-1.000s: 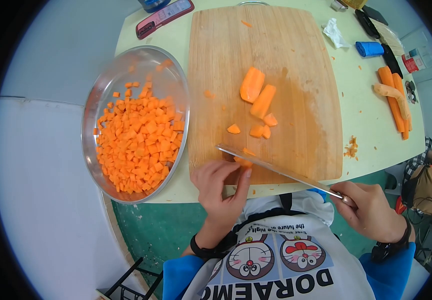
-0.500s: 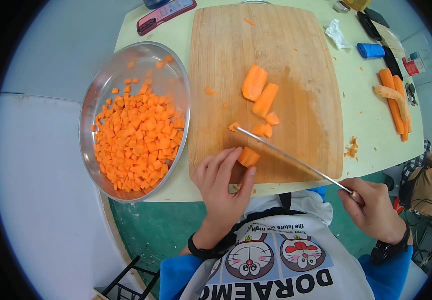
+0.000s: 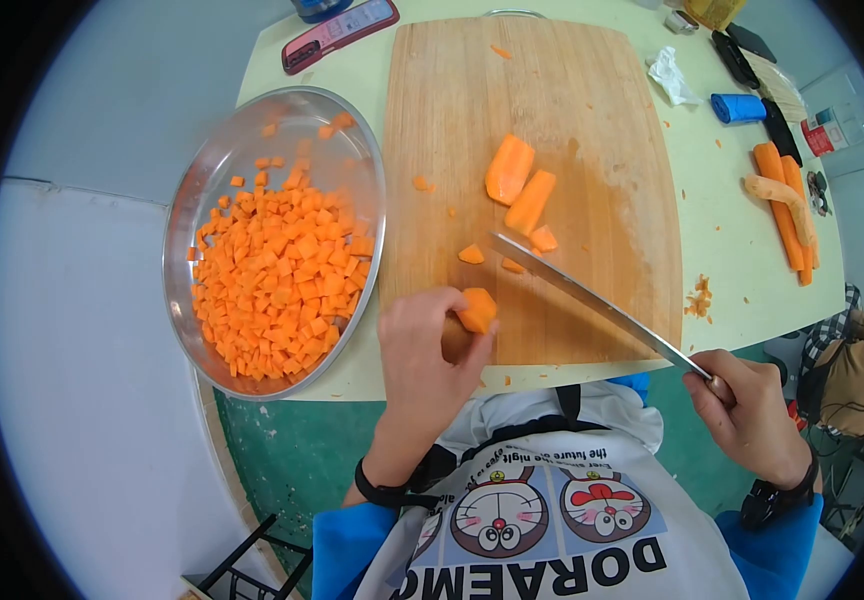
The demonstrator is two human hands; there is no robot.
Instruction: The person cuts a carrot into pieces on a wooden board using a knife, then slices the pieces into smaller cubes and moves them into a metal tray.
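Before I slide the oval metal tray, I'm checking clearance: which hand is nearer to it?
Left hand, close beside the tray; the right hand, gripping the knife, is beyond the cutting board's near right corner.

Two hands, so one left hand (image 3: 422, 340) and one right hand (image 3: 747, 405), plus just one knife (image 3: 592, 297). Also one cutting board (image 3: 452, 90) and one oval metal tray (image 3: 214, 152). The carrot cubes (image 3: 287, 260)? Heaped way too deep, lost count lol. I got one stubby chunk (image 3: 477, 311), two long chunks (image 3: 510, 168) and at least three smaller pieces (image 3: 544, 238), though the blade hid a bit. Uncut carrots (image 3: 781, 220) came to at least three. Then one phone (image 3: 342, 35), one crumpled tissue (image 3: 670, 76), one blue roll (image 3: 737, 107) and one clear bottle (image 3: 852, 115).
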